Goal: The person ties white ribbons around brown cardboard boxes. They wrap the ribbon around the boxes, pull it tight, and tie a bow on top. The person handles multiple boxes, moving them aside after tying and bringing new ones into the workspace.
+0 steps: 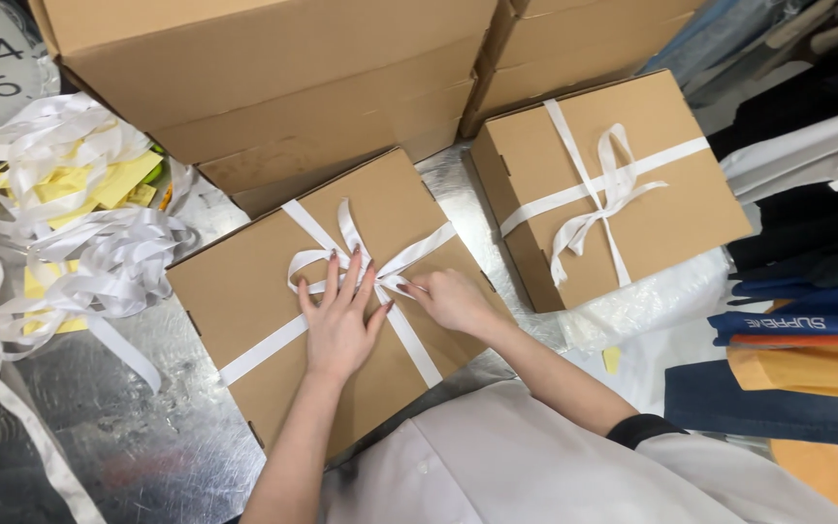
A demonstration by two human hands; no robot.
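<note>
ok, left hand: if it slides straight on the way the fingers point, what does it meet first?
The left hand lies flat on the near box, fingers aimed up-frame at the ribbon bow. It would likely meet the bow's knot first; past that, the large carton.

Flat brown cardboard box (244, 301) on silver tabletop, crossed by white ribbon (409, 335), bow centred.
</note>
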